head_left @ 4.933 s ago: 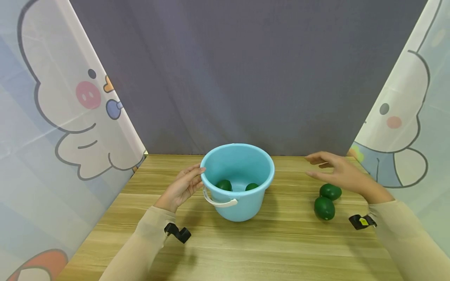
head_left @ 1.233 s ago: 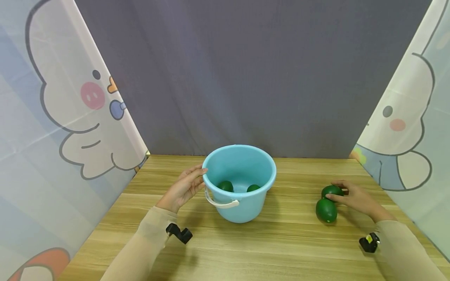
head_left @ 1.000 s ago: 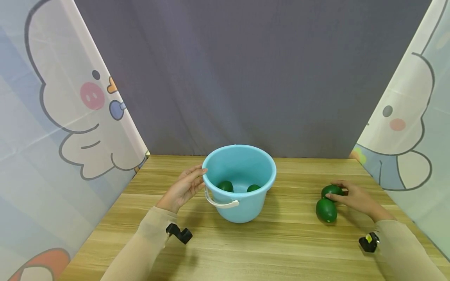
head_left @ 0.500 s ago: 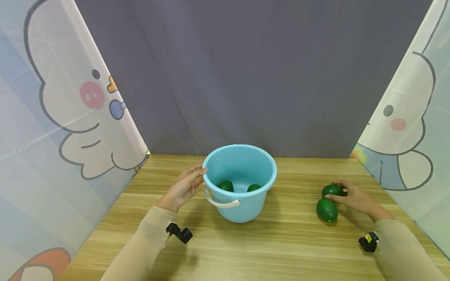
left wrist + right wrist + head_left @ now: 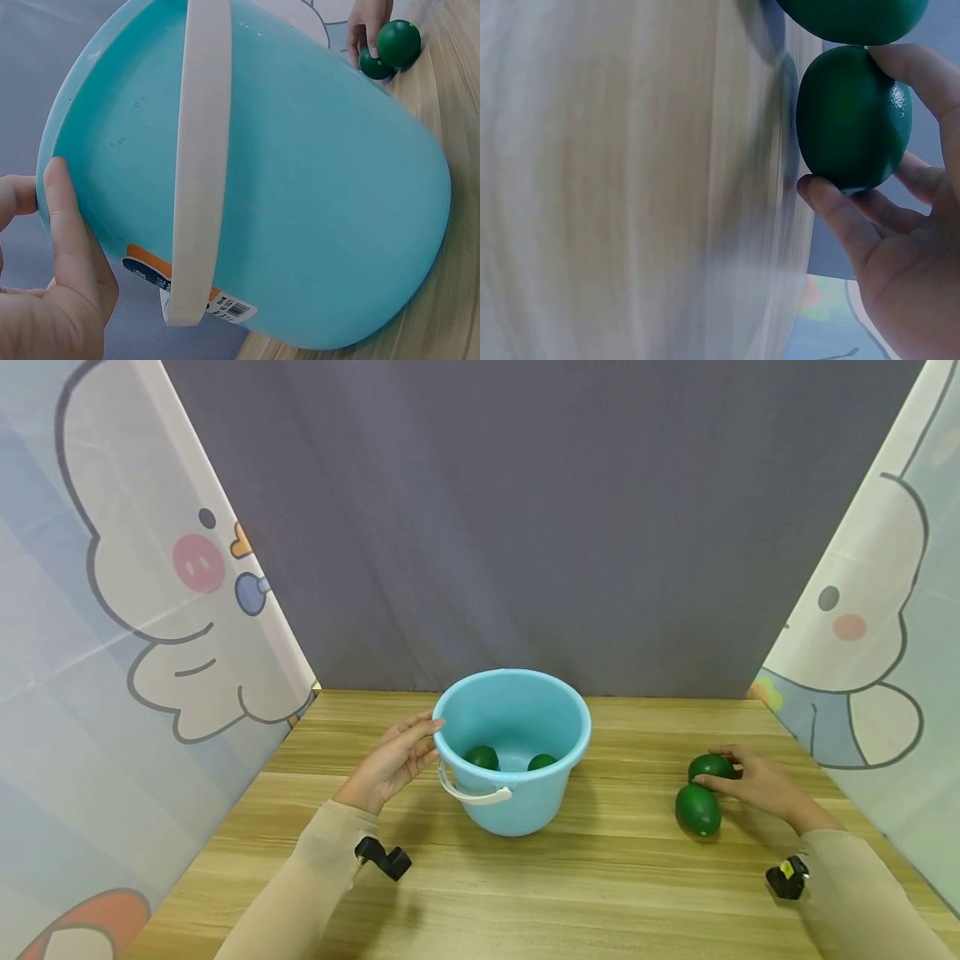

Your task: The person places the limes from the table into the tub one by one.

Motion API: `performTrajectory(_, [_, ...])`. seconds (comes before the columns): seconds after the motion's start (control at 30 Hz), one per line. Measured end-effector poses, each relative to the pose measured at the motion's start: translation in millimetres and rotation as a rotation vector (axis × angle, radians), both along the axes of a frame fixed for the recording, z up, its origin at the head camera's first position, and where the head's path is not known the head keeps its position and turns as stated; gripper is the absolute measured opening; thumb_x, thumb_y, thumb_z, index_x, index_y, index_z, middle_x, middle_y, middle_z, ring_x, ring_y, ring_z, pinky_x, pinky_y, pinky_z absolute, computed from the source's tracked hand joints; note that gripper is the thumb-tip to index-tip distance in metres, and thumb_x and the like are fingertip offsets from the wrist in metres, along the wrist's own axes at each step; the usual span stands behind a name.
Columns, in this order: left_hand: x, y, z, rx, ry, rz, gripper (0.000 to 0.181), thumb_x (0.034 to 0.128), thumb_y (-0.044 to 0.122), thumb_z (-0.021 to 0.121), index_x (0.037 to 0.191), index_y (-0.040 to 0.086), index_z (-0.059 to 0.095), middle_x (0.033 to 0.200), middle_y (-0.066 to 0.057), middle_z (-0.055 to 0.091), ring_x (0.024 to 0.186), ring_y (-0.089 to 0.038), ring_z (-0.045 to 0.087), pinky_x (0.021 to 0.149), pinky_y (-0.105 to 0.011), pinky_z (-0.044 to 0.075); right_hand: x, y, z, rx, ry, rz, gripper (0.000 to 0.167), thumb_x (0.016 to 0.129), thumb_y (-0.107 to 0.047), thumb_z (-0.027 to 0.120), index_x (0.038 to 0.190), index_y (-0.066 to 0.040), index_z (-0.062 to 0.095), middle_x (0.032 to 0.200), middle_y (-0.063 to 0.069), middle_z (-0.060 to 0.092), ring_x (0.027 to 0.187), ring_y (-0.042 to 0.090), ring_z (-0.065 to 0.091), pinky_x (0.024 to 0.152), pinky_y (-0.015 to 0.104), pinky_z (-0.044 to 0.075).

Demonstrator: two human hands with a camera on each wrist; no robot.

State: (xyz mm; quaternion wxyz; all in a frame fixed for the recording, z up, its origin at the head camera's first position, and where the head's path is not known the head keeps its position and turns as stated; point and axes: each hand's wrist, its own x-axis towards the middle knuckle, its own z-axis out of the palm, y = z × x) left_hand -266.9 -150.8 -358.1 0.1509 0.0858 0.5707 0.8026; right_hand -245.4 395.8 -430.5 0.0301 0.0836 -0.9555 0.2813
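A light blue bucket (image 5: 513, 802) with a white handle (image 5: 472, 795) stands upright on the wooden table. My left hand (image 5: 390, 760) grips its left rim between thumb and fingers, as the left wrist view also shows. Two dark green oval fruits, a left one (image 5: 481, 757) and a right one (image 5: 541, 762), lie inside, partly hidden by the front wall. To the right, my right hand (image 5: 757, 783) holds another dark green oval fruit (image 5: 851, 120) on its sides with thumb and fingertips. A similar fruit (image 5: 697, 810) lies right beside it, nearer to me.
The wooden table (image 5: 525, 902) ends at a dark grey curtain (image 5: 540, 527) behind the bucket. Printed cartoon cloths, one on the left (image 5: 112, 610) and one on the right (image 5: 870, 635), hang along both sides.
Since the oldest frame, my right hand has come down from above the fruits and taken hold of the far one. Over the last second, both hands and the bucket have stayed nearly still.
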Motion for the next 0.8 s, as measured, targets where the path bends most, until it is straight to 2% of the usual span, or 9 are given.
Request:
performTrajectory(0.5, [0.0, 0.3, 0.3, -0.001, -0.004, 0.009, 0.050, 0.1029, 0.010, 0.056, 0.147, -0.004, 0.038, 0.123, -0.014, 0.054, 0.086, -0.008, 0.064, 0.074, -0.013, 0.057, 1.8, 2.7, 4.7, -0.008, 0.020, -0.004, 0.071, 0.096, -0.039, 0.069, 0.138, 0.013, 0.044, 0.124, 0.038, 0.054, 0.110, 0.054, 0.053, 0.083, 0.063, 0.053])
performTrajectory(0.8, [-0.6, 0.1, -0.9, 0.019, 0.000, -0.014, 0.051, 0.1031, 0.010, 0.056, 0.148, -0.004, 0.038, 0.123, -0.013, 0.056, 0.087, -0.009, 0.066, 0.075, -0.014, 0.057, 4.1, 1.3, 10.0, -0.015, 0.062, 0.013, 0.071, 0.095, -0.034, 0.071, 0.139, 0.014, 0.043, 0.128, 0.039, 0.052, 0.109, 0.056, 0.055, 0.085, 0.064, 0.053])
